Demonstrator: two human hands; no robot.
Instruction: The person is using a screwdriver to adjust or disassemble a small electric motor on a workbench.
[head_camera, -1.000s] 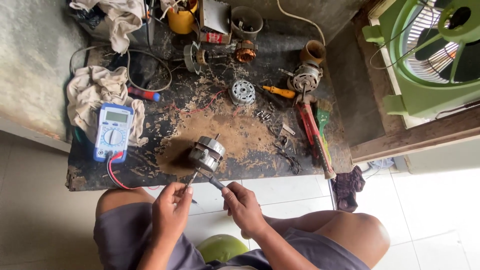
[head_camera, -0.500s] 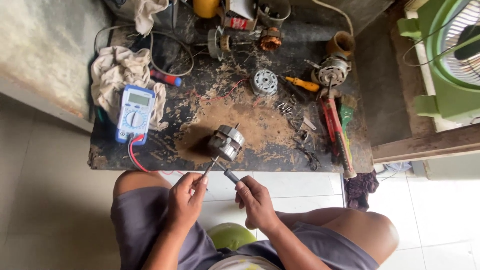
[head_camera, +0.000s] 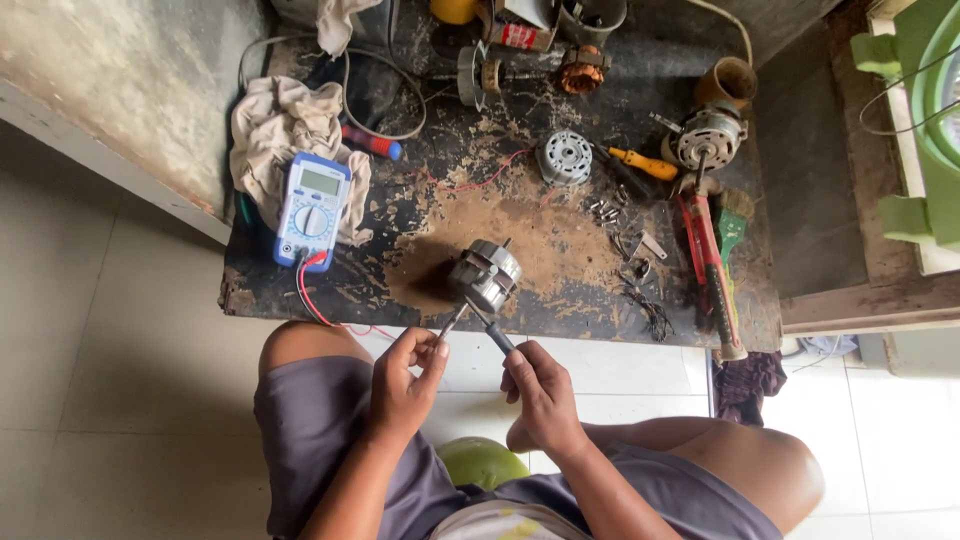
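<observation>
Left hand (head_camera: 405, 385): fingers pinching a probe (head_camera: 452, 322) touching the fan motor (head_camera: 485, 277).
Right hand (head_camera: 540, 395): fingers gripping the other probe (head_camera: 497, 335).
Motor: sitting near the table's (head_camera: 300, 290) front edge.
Multimeter (head_camera: 312, 208): lying at the left edge.

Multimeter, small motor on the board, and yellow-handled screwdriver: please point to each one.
Multimeter (head_camera: 312, 210), head view, on its round dial.
Small motor (head_camera: 485, 277), head view, on its metal housing.
Yellow-handled screwdriver (head_camera: 648, 164), head view, on its handle.

Both forearms reach forward above the bare knees. The left hand (head_camera: 405, 385) is curled in a pinch grip; the right hand (head_camera: 542, 392), just beside it, is fisted, thumb on top.
</observation>
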